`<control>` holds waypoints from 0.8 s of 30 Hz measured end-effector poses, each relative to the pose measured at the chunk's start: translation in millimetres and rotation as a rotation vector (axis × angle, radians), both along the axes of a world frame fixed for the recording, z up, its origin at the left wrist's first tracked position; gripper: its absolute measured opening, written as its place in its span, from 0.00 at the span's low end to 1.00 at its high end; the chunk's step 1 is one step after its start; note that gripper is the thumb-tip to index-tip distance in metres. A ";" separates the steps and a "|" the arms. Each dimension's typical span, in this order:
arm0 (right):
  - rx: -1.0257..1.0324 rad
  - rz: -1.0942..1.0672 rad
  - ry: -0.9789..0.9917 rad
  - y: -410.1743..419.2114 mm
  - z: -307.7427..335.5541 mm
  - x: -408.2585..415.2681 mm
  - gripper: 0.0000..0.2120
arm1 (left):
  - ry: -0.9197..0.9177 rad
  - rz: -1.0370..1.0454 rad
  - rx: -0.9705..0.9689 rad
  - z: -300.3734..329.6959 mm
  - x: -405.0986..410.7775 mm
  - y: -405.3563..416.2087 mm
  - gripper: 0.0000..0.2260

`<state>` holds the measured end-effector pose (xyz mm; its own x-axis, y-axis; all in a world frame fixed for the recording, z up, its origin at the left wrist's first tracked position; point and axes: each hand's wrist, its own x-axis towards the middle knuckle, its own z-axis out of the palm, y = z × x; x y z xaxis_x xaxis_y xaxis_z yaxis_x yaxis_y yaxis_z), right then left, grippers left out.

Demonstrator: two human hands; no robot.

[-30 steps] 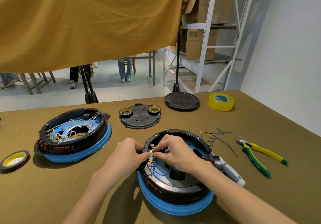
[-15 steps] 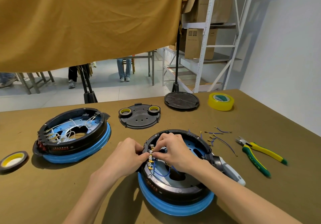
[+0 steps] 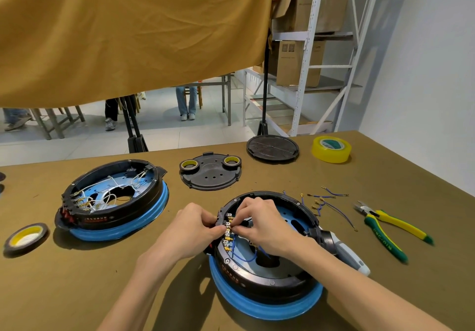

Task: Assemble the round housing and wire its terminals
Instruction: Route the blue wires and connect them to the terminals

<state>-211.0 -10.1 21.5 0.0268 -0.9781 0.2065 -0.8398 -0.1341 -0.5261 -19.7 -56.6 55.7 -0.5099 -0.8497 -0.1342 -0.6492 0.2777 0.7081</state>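
1. The table (image 3: 385, 176), draped in olive cloth, carries everything; a mustard curtain hangs behind it.

2. The round housing (image 3: 270, 274) being wired sits near the front edge, right of centre, black on a blue ring base. It looks rigid and fairly heavy, so it should stay put under finger pressure; to shift it, the outer rim is the place to grip, not the wired inside.

3. A second housing (image 3: 113, 202), already strung with white wires, lies well apart to the left.

4. Two black cover plates (image 3: 210, 176) rest farther back, with a yellow tape roll (image 3: 331, 149) beyond them to the right.

5. The left hand (image 3: 190, 230) curls against the housing's left rim, thumb and fingers closed on the edge by the terminals — bracing it, I judge.

6. The right hand (image 3: 264, 225) reaches over the opening, fingertips pinched together at the terminal strip (image 3: 227, 233); what they pinch is too small to make out, probably a connector.

7. Pliers (image 3: 385, 230) with green-yellow handles lie to the right, and a grey-white tool handle (image 3: 344, 253) lies against the housing's right side.

8. Loose blue wires (image 3: 326, 202) lie just behind the housing — thin, floppy, light. Each is best taken by its brass end, since the small terminals look easy to bend if pushed crooked.
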 end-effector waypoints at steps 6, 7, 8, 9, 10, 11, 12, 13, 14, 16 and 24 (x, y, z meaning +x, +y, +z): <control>-0.009 -0.009 0.013 1.8 0.5 1.1 0.04 | 0.007 0.006 -0.006 -2.3 -1.2 0.2 0.09; -0.009 -0.008 0.018 1.3 1.2 1.3 0.04 | 0.005 0.009 -0.013 -2.6 -1.5 0.9 0.08; -0.012 -0.010 0.026 1.3 1.4 1.6 0.04 | 0.003 0.010 -0.017 -2.7 -1.6 1.5 0.09; -0.017 -0.010 0.035 1.4 1.2 2.2 0.04 | 0.003 0.009 -0.017 -2.7 -1.7 1.6 0.09; -0.022 -0.010 0.044 1.7 0.8 2.7 0.05 | 0.006 0.007 -0.014 -2.6 -1.8 1.7 0.09; -0.026 -0.011 0.050 1.5 0.5 3.0 0.05 | 0.007 0.007 -0.011 -2.3 -1.6 1.7 0.09; -0.032 -0.015 0.054 1.4 0.2 3.0 0.05 | 0.008 0.007 -0.010 -1.9 -1.3 1.7 0.08; -0.038 -0.018 0.057 1.5 -0.3 3.2 0.05 | 0.009 0.007 -0.010 -1.6 -0.9 1.8 0.08; -0.042 -0.017 0.059 1.7 -0.5 3.6 0.05 | 0.009 0.005 -0.009 -1.5 -0.6 1.7 0.09; -0.042 -0.015 0.050 1.9 0.1 3.8 0.05 | 0.006 0.000 -0.010 -1.6 -1.1 2.1 0.09; -0.038 -0.020 0.038 0.8 -0.8 4.8 0.04 | -0.012 0.012 -0.042 -3.5 -2.2 2.2 0.09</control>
